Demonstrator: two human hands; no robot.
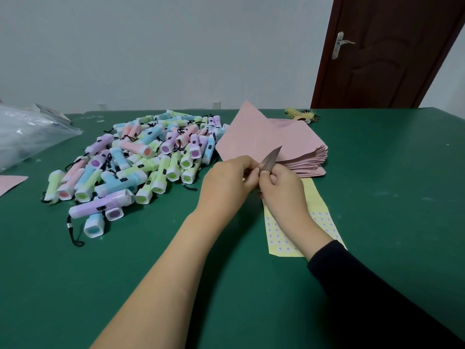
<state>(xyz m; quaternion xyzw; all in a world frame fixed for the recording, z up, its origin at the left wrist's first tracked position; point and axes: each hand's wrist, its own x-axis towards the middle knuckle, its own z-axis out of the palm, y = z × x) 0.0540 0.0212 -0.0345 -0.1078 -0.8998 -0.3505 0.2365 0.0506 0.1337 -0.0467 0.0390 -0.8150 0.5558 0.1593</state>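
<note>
My left hand (pixel 226 181) and my right hand (pixel 281 190) meet above the green table (pixel 377 197), both pinching the lower corner of a pink paper bag (pixel 247 139). The bag stands raised and tilted, and its mouth edge (pixel 271 159) is spread a little between my fingers. Behind it lies a stack of flat pink bags (pixel 310 157). A yellow sheet of small stickers (pixel 324 222) lies under my right wrist. A heap of several pastel toy flashlights (pixel 141 162) with black cords covers the table to the left.
A crumpled clear plastic bag (pixel 27 134) lies at the far left, with one pink bag (pixel 10 183) at the left edge. A small yellow and black object (pixel 300 114) sits at the table's back. A brown door (pixel 392 51) stands behind on the right.
</note>
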